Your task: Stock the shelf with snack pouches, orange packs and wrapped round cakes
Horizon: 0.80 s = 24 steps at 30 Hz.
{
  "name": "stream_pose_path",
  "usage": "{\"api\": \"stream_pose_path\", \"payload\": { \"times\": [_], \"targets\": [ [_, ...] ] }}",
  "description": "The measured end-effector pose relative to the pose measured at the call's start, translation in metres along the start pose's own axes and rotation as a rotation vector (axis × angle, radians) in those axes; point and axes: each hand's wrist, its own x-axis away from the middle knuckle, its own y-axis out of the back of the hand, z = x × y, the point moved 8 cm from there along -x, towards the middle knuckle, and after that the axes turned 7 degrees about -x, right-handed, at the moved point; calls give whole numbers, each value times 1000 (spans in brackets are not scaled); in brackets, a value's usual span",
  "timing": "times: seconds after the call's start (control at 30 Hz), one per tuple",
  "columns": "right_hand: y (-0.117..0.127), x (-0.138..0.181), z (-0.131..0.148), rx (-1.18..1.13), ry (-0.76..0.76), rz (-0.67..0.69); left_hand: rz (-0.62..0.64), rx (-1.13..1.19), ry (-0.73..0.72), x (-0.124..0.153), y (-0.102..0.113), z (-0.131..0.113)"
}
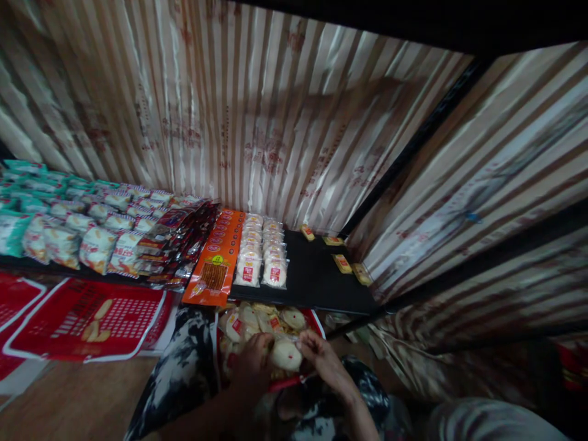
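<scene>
A round white cake in a clear wrapper [287,355], with a small red mark on it, is between my hands above an open red-edged bag [316,321]. My right hand [320,356] pinches the wrapper's right edge. At the cake's left side, my left hand [254,362] is closed, its fingers curled against the wrapper; part of its grip is dark and hidden. More wrapped cakes [249,320] lie in the bag, some with red labels. Just beyond it, two rows of the same kind of wrapped cakes [274,274] stand on a black shelf [316,275].
An orange snack packet [214,263] lies left of the rows, beside dark red packets [179,248] and piled white packets [96,245]. Several small yellow packets [342,263] sit at the shelf's right end. A black post [413,147] slants nearby. Red printed bags [92,318] hang at left.
</scene>
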Motion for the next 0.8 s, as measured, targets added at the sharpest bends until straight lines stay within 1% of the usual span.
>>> {"api": "stream_pose_path", "payload": {
  "times": [0.13, 0.2, 0.27, 0.37, 0.4, 0.47, 0.57, 0.7, 0.8],
  "targets": [
    [3, -6, 26, -96, -3, -32, 20, 134, 71, -11, -5, -3],
    [1, -13, 33, -124, 13, -53, 34, 240, 137, -18, -8, -3],
    [-1, -20, 35, -173, 25, -109, 28, 352, 213, -24, -8, -2],
    [-1, -28, 30, -274, 42, -218, -58, 432, 286, -35, 2, 1],
    [-3, -31, 28, -298, 48, -230, -92, 430, 295, -38, 6, 2],
    [-11, -36, 25, -299, 57, -208, -137, 416, 309, -44, 14, 5],
    [-23, -41, 28, -224, 95, -184, -162, 391, 314, -51, 22, 10],
    [-29, -47, 36, -122, 136, -261, -214, 344, 320, -51, 37, 13],
    [-31, -49, 43, -48, 146, -333, -285, 206, 225, -48, 52, 0]
  ]
}}
